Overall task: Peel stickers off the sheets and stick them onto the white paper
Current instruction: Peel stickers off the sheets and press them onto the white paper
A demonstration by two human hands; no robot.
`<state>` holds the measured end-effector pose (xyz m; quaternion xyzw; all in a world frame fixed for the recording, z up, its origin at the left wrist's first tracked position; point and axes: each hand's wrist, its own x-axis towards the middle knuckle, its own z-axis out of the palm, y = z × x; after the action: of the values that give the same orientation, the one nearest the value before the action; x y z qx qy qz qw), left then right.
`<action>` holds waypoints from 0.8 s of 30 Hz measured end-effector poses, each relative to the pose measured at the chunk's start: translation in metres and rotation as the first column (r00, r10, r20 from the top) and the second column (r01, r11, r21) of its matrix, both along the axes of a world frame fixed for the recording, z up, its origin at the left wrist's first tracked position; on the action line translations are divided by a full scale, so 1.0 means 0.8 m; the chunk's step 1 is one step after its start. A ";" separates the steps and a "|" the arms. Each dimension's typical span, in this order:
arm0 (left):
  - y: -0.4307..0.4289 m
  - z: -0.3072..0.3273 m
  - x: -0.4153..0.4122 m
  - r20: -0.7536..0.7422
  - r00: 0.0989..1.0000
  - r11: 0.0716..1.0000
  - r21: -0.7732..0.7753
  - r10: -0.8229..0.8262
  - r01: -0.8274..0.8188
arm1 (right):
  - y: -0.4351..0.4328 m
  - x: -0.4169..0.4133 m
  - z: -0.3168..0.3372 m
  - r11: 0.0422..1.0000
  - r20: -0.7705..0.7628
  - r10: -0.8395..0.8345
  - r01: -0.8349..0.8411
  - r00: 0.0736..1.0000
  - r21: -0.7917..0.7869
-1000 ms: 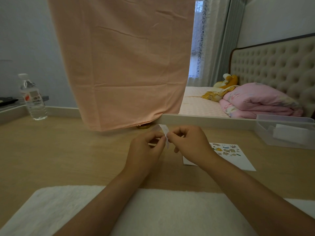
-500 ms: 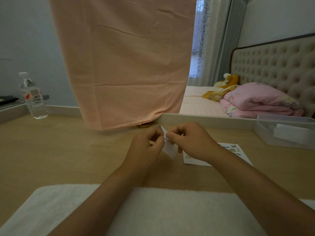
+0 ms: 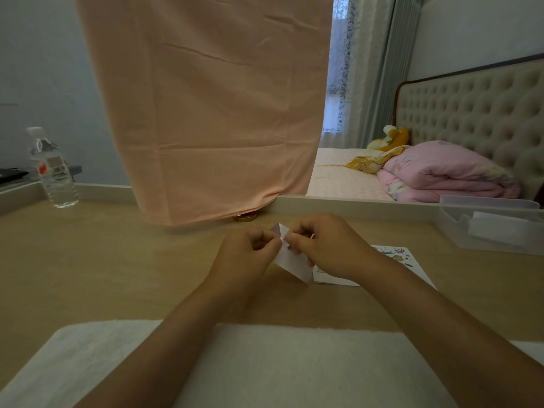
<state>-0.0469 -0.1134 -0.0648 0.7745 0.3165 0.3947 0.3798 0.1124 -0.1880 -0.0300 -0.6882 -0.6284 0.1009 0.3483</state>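
Above the worktop (image 3: 117,275), left hand (image 3: 247,256) and right hand (image 3: 331,245) meet knuckles-up, each grip pinching the sticker sheet (image 3: 292,265), its long axis slanting down-right.

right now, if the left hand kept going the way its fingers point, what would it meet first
The left hand points toward the right hand. First in line is the small white sheet that both pinch, then probably the right hand's fingertips just behind it. The depth between them is unclear.

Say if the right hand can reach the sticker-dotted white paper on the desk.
Probably yes: the white paper lies beside the right hand, which, like the left hand, pinches a small white sheet.
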 end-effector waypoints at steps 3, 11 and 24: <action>0.000 0.001 0.001 0.038 0.999 0.998 -0.059 0.009 -0.007 | 0.000 0.000 -0.001 1.000 0.008 0.007 -0.008 1.000 0.028; 0.001 0.002 0.000 0.083 0.996 0.987 -0.159 -0.020 0.033 | 0.006 0.003 -0.017 0.992 -0.004 -0.023 0.024 1.000 0.127; -0.007 0.008 -0.003 0.091 0.995 0.987 -0.147 -0.043 0.057 | 0.003 0.002 -0.008 0.995 0.076 -0.038 0.031 0.996 0.096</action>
<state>-0.0495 -0.1189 -0.0585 0.7334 0.3087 0.3938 0.4602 0.1142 -0.1852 -0.0364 -0.6852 -0.6334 0.0381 0.3575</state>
